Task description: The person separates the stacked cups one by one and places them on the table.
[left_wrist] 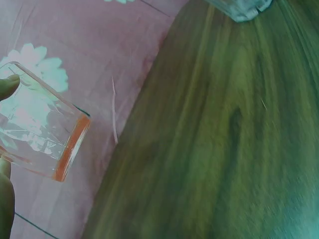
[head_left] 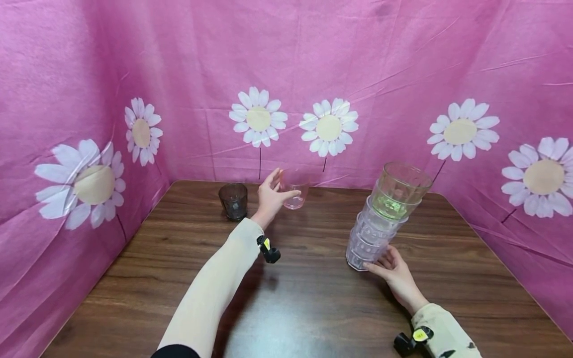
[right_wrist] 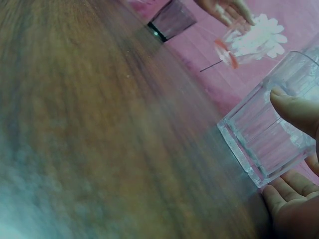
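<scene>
Holds pink cup [head_left: 296,191] in left hand [head_left: 270,198], over rear middle of table [head_left: 286,298]. Applies thumb and fingers to opposite sides of wall, spread to width of cup. Holds cup near upright, with rim up and tinted base down. In right wrist view, shows base against cloth, apart from table edge. In left wrist view, shows only two digits at frame edge, on wall away from base.

Grips stack [head_left: 378,219] low down with right hand [head_left: 396,276], right of centre at table. In right wrist view, sets thumb on wall of lowest clear cup, with fingers around opposite side near base. Matches grip width to lower body of cup. Cannot confirm contact between stack base and table.

Comprises several nested clear cups [head_left: 369,241] below and green cup [head_left: 398,196] on top. Leans toward right of head view from base to rim. Cannot count clear cups exactly, owing to overlapping transparent rims.

Note dark cup [head_left: 234,203] upright on table, left of left hand, near but apart from it, and well apart from stack.

Backs table with pink cloth [head_left: 286,49], printed with white daisies [head_left: 258,118]. Wears pale sleeves [head_left: 219,278] on both arms, plus black device [head_left: 269,251] at each wrist, marked with yellow label.
</scene>
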### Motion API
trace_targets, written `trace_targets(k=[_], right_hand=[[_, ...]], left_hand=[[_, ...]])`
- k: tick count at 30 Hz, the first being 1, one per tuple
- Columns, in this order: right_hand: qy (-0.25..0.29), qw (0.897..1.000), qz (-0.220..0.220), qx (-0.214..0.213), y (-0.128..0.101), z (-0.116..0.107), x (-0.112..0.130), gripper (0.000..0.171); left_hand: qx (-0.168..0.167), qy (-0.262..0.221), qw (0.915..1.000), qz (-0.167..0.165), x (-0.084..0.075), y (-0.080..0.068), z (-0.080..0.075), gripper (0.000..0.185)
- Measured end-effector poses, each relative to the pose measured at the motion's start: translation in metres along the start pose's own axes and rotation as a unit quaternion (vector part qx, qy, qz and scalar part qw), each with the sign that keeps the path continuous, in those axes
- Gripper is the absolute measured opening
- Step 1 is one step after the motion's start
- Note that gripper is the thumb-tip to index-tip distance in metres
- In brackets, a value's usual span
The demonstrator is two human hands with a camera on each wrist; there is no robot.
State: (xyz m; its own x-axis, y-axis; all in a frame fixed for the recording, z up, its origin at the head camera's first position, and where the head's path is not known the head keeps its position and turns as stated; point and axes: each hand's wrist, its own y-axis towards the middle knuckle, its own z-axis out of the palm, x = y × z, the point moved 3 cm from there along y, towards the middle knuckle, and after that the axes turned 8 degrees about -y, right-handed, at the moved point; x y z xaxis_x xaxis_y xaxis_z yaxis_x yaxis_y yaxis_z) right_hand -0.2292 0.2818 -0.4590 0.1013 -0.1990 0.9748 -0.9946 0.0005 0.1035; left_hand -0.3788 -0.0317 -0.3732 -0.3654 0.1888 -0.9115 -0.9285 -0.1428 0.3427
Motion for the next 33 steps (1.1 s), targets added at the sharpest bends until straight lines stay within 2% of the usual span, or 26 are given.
trace_targets(k=[9,19,26,33], right_hand=[[0.009,1.000,-0.008,-0.001,0.000,0.000,0.000,0.062],[0.013,1.000,-0.008,-0.004,0.000,0.001,-0.001,0.060],[0.019,1.000,-0.010,-0.003,0.000,0.002,-0.002,0.059],[0.011,1.000,-0.011,-0.004,0.000,0.001,-0.001,0.060]], left_hand=[[-0.008,-0.010,0.9999,-0.003,0.019,-0.006,-0.021,0.087],[-0.049,0.000,0.9988,-0.001,0.038,-0.008,-0.043,0.089],[-0.068,0.000,0.9977,0.002,0.043,-0.011,-0.050,0.086],[-0.060,-0.003,0.9982,-0.004,0.046,-0.013,-0.050,0.087]])
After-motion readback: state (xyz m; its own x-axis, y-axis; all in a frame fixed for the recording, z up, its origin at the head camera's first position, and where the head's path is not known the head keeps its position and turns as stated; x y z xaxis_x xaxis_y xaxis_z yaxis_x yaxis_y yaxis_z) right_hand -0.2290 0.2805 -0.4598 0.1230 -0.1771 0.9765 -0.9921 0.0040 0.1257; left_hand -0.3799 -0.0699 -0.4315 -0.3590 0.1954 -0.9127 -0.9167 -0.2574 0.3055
